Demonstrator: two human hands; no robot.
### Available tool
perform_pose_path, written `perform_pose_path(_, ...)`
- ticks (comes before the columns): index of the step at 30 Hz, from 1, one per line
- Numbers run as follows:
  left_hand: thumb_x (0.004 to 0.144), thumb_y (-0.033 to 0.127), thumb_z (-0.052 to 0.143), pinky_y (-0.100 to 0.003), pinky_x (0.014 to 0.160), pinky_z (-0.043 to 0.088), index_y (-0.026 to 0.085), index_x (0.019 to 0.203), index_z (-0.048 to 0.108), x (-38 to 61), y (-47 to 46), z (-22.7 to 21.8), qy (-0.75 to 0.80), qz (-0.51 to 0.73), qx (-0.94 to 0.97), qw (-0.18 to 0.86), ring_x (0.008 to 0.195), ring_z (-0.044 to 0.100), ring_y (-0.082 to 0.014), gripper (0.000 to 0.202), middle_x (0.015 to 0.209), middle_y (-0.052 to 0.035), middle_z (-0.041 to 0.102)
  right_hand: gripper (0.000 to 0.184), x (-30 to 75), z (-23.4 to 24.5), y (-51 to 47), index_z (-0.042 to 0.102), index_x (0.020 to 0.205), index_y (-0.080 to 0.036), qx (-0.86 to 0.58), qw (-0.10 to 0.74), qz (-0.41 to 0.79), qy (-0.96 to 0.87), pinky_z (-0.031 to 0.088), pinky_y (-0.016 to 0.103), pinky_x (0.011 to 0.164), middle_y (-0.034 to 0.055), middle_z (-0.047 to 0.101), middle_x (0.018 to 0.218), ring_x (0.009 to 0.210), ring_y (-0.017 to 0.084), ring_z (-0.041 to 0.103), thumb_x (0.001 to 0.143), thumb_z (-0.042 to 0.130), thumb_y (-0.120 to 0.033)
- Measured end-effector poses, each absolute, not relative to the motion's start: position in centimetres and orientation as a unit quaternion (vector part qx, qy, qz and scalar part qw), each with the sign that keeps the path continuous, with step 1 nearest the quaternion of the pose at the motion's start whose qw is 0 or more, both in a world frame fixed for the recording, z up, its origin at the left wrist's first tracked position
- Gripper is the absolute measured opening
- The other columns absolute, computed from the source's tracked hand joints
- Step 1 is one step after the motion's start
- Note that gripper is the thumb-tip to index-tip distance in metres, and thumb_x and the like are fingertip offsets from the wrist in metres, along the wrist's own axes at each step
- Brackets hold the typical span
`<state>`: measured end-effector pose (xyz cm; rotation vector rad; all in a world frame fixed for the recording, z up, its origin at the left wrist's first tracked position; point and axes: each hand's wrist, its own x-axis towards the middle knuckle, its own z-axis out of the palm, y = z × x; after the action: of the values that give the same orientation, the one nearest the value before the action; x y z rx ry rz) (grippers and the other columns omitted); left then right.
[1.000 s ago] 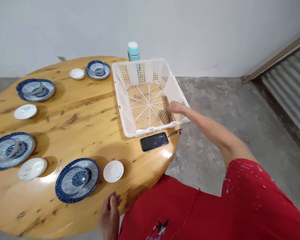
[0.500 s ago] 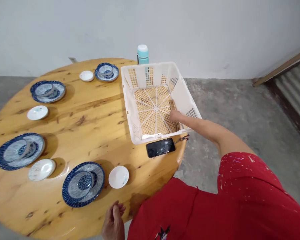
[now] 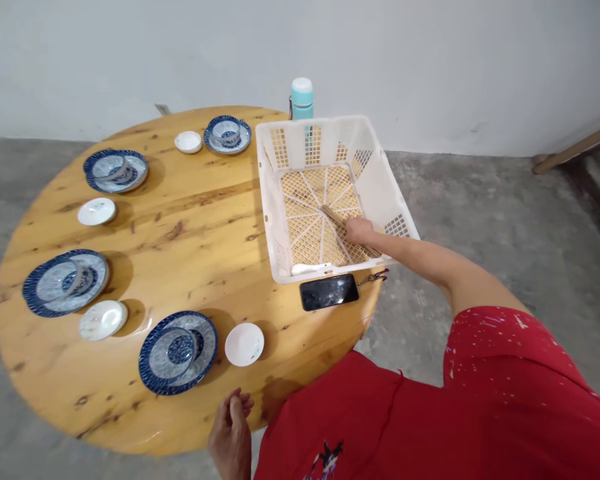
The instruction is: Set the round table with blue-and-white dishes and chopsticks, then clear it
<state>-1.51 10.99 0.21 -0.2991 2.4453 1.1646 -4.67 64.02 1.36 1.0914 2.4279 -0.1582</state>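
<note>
1. Thin sticks (image 3: 334,215): bundled, slanted, inside white basket (image 3: 271,233).
2. Right hand (image 3: 360,230): closed around sticks.
3. White spoon (image 3: 299,269): in basket, along near side.
4. Phone (image 3: 330,292): on wooden table (image 3: 190,257), just beside basket's near rim.
5. Left hand (image 3: 233,427): at table edge, fingers loosely curled; can't tell if gripping anything.
6. Small white bowl (image 3: 245,345): near left hand.

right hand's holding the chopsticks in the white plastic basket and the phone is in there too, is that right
Not quite: in the head view the phone lies on the wooden table, outside the white plastic basket. The right hand does hold the chopsticks in the basket.
</note>
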Motion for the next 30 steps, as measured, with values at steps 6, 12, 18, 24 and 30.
perform_pose_path(6, 0.077, 0.060, 0.051, -0.037, 0.071, 0.060, 0.016, 0.098, 0.066, -1.2, 11.1, 0.5, 0.876, 0.420, -0.117, 0.207, 0.074, 0.071, -0.0226, 0.051, 0.086, -0.0087, 0.073, 0.058, -4.9, 0.8, 64.5, 0.058, 0.128, -0.007, 0.374, 0.250, -0.047, 0.892, 0.050, 0.034, 0.092, 0.0227, 0.064, 0.122, 0.116, 0.031, 0.062, 0.079, 0.072, -0.035)
perform_pose_path(12, 0.077, 0.058, 0.052, -0.037, 0.072, 0.060, 0.015, 0.098, 0.066, -0.4, 10.7, 0.3, 0.872, 0.421, -0.143, 0.203, 0.072, 0.071, -0.0220, 0.050, 0.086, -0.0088, 0.073, 0.062, -5.3, 0.4, 64.7, 0.059, 0.129, -0.007, 0.381, 0.242, -0.036, 0.892, 0.051, 0.034, 0.092, 0.0219, 0.065, 0.123, 0.115, 0.032, 0.063, 0.077, 0.072, -0.039)
perform_pose_path(18, 0.079, 0.058, 0.050, -0.037, 0.073, 0.060, 0.016, 0.098, 0.066, 0.0, 10.6, -0.2, 0.871, 0.424, -0.141, 0.202, 0.073, 0.071, -0.0217, 0.049, 0.086, -0.0081, 0.073, 0.065, -5.4, 0.3, 64.6, 0.059, 0.128, -0.005, 0.405, 0.241, -0.044, 0.881, 0.051, 0.034, 0.092, 0.0232, 0.065, 0.121, 0.116, 0.032, 0.063, 0.075, 0.073, -0.040)
perform_pose_path(24, 0.081, 0.057, 0.051, -0.036, 0.074, 0.060, 0.016, 0.099, 0.066, 0.2, 10.7, -0.5, 0.874, 0.422, -0.135, 0.201, 0.075, 0.071, -0.0211, 0.047, 0.088, -0.0072, 0.073, 0.060, -5.0, 0.4, 64.9, 0.057, 0.128, -0.004, 0.383, 0.233, -0.058, 0.892, 0.051, 0.033, 0.088, 0.0236, 0.066, 0.118, 0.112, 0.032, 0.063, 0.077, 0.073, -0.032)
perform_pose_path(30, 0.082, 0.056, 0.050, -0.035, 0.071, 0.060, 0.017, 0.098, 0.066, 0.3, 10.5, -0.9, 0.872, 0.426, -0.134, 0.201, 0.072, 0.071, -0.0205, 0.045, 0.086, -0.0068, 0.073, 0.039, -4.3, 3.1, 64.3, 0.063, 0.115, -0.006, 0.421, 0.126, -0.109, 0.892, 0.054, 0.035, 0.084, 0.0141, 0.068, 0.107, 0.095, 0.022, 0.065, 0.091, 0.067, -0.038)
